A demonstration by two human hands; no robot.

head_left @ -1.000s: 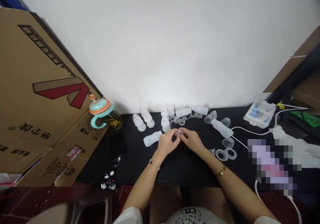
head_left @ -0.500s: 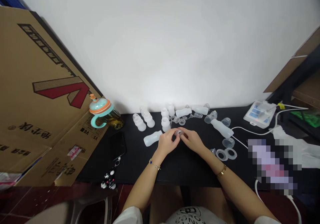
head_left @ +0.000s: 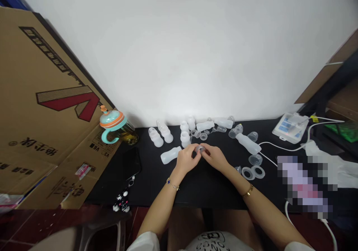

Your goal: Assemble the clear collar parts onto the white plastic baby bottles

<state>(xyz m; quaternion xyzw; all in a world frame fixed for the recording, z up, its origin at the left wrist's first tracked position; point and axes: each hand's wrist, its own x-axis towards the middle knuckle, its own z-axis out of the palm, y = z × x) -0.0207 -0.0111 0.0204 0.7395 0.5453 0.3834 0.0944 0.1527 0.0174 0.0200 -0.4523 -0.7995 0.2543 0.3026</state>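
A small translucent ring [head_left: 200, 148] is pinched between the fingertips of my left hand [head_left: 188, 158] and my right hand [head_left: 214, 157], which meet over the middle of the black table. Just left of my left hand a frosted bottle [head_left: 170, 155] lies on its side. Behind my hands stand white open-necked bottles [head_left: 185, 139], with clear rings and caps [head_left: 203, 136] beside them. Two wide clear rings [head_left: 248, 173] lie by my right forearm, and another frosted bottle [head_left: 248, 143] lies beyond it.
On the left stand a large cardboard box [head_left: 33, 105] and a cup with a turquoise handle [head_left: 112, 122], near a black phone [head_left: 131, 163] with a beaded strap. A white plastic case [head_left: 291, 128], cables and white tissue [head_left: 341, 165] are on the right.
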